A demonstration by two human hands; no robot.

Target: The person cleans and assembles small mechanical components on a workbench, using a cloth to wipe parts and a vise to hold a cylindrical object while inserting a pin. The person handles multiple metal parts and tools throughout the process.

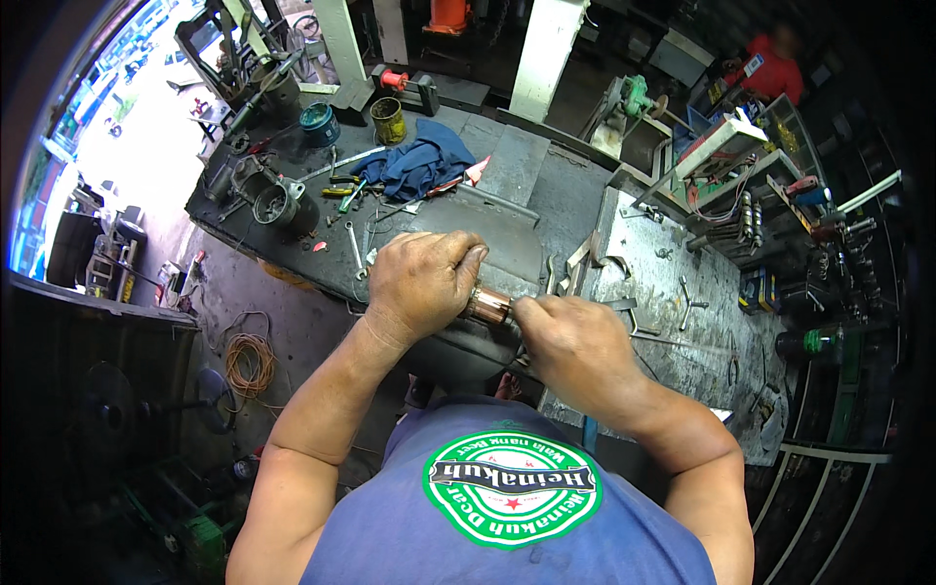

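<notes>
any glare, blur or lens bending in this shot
Head view: daylight at upper left is blown out; the copper-coloured cylinder and pale tabletop catch bright reflections. Also in the head view: the right hand looks slightly soft, and the fisheye picture bows and darkens toward its rim.

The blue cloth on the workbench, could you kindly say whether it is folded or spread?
Neither: the blue cloth lies crumpled in a heap on the workbench, with uneven bulges and creases.
</notes>
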